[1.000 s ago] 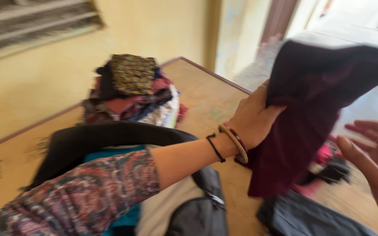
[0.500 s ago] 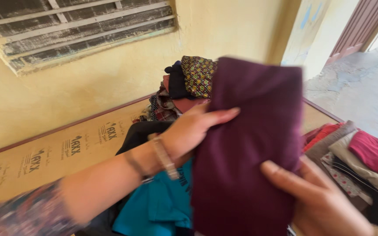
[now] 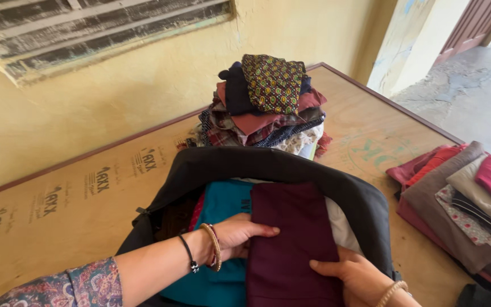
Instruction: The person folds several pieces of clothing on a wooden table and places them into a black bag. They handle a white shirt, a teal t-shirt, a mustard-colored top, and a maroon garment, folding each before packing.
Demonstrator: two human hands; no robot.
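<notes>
Maroon folded garment (image 3: 291, 239) lies in our open black bag (image 3: 365, 207), over a teal one (image 3: 217, 204). Our left hand (image 3: 237, 236) rests flat on its left edge and our right hand (image 3: 356, 276) presses its lower right, both open. Smoothing evenly should keep the fold crisp.

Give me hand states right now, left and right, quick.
Left hand: flat, fingers laid on the folded maroon garment inside the open black bag.
Right hand: open, fingers pressing the same garment's lower right edge.
</notes>
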